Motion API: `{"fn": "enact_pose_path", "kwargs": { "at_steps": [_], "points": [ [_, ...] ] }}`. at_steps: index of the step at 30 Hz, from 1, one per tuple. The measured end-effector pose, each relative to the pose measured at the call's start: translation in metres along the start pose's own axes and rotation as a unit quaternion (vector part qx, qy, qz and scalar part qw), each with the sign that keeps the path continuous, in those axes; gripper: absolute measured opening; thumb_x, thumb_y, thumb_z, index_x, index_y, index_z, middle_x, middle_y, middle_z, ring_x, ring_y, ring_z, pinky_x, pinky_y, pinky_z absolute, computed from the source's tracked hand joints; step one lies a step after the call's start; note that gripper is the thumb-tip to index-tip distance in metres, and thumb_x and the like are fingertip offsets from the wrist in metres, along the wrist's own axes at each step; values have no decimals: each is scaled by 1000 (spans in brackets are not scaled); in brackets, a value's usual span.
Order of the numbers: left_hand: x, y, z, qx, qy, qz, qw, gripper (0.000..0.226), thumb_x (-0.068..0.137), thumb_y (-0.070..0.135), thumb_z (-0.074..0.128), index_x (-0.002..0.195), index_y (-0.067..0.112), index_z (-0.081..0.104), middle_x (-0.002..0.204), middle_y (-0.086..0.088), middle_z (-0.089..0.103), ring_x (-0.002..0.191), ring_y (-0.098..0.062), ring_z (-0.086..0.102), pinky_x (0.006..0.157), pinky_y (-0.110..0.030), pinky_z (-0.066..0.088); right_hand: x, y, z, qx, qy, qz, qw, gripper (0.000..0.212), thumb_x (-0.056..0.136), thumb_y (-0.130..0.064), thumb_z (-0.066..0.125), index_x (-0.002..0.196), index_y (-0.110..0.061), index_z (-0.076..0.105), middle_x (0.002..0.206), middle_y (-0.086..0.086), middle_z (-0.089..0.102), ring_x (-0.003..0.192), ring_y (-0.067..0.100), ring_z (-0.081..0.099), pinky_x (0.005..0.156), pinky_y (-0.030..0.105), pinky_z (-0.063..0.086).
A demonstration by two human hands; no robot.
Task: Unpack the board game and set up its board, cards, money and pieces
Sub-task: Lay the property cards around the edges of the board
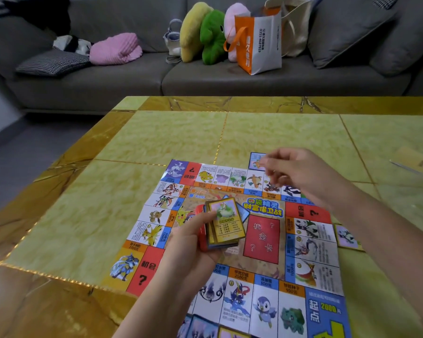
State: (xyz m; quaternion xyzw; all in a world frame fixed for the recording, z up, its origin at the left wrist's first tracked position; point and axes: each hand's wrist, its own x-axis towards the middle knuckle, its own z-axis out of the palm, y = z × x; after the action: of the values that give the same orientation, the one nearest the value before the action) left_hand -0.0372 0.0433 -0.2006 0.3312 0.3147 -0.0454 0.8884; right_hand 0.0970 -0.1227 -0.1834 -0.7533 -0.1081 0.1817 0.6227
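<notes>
The paper game board (264,242) lies unfolded on the yellow-green table (156,142). My left hand (193,237) grips a stack of cards (226,224) over the board's middle, a yellow-framed card on top and a red object under the stack. My right hand (300,172) hovers over the board's far edge with fingers curled, right next to a blue-framed card (256,161) lying just beyond the board. Whether it still pinches that card I cannot tell. Another card (347,237) lies by the board's right edge, and more cards (220,330) lie along the near edge.
A flat tan piece (415,162) lies at the table's right edge. Beyond the table stands a grey sofa (132,76) with a pink blanket (116,48), plush toys (210,35), an orange and white bag (259,42) and cushions.
</notes>
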Motion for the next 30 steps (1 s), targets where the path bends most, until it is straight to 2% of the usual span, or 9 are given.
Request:
{"fn": "enact_pose_path", "kwargs": {
  "at_steps": [4,7,10,12,14,19,24,27,30],
  "points": [
    [-1,-4,1,-1,-6,-5,1000,17,88,-2,52,103,-7,55,90,-26,70,72,-33,70,51,-36,59,-45,-3,17,-28,-30,42,998,30,78,-30,72,85,-3,62,62,1,59,53,14,56,48,20,46],
    [-2,-11,1,31,-26,7,999,16,85,-4,53,100,-10,57,89,-25,71,73,-32,71,64,-41,59,-67,9,29,-62,-46,92,993,46,63,-47,74,82,-7,62,60,-2,63,55,15,62,51,24,49],
    [-2,-21,0,50,-65,23,996,35,76,0,58,109,-12,56,103,-29,68,82,-33,69,75,-42,58,-79,24,40,-42,-40,103,993,36,64,-38,78,77,-8,63,59,-3,66,52,9,62,49,20,48],
    [-3,-26,0,61,-80,27,995,32,74,2,59,103,-10,61,102,-29,68,80,-32,70,74,-40,59,-81,28,43,-34,-22,99,994,26,68,-28,80,68,-9,62,55,-1,66,48,9,61,46,19,47],
    [-3,-29,-1,73,-88,23,993,27,76,4,60,99,-8,64,103,-29,68,82,-33,70,78,-41,58,-83,30,42,-31,-9,99,995,26,67,-27,80,65,-7,63,55,5,67,48,14,61,44,22,47],
    [-4,-30,-1,87,-90,14,992,35,76,3,60,108,-12,59,107,-29,66,87,-33,68,74,-37,60,-87,31,38,-48,-2,91,995,35,62,-34,77,67,-1,68,65,16,70,59,34,67,57,35,57],
    [-8,-33,2,84,-85,-2,993,10,83,-3,56,91,-6,61,88,-23,71,72,-27,71,66,-35,60,-88,33,35,-52,4,93,994,24,76,-21,75,67,0,66,65,17,70,64,37,69,58,34,57],
    [-7,-34,0,99,-95,-26,990,25,78,3,59,101,-8,61,89,-22,71,73,-26,71,63,-31,60,-91,33,32,-66,3,99,993,26,77,-24,74,66,-2,66,62,15,69,59,31,68,58,33,55],
    [-7,-35,0,104,-89,-32,990,20,85,1,56,102,-10,59,86,-22,71,73,-27,71,61,-28,59,-94,31,27,-66,-5,107,992,27,79,-24,71,66,-2,65,58,12,67,54,21,65,52,24,49]
  ]
}}
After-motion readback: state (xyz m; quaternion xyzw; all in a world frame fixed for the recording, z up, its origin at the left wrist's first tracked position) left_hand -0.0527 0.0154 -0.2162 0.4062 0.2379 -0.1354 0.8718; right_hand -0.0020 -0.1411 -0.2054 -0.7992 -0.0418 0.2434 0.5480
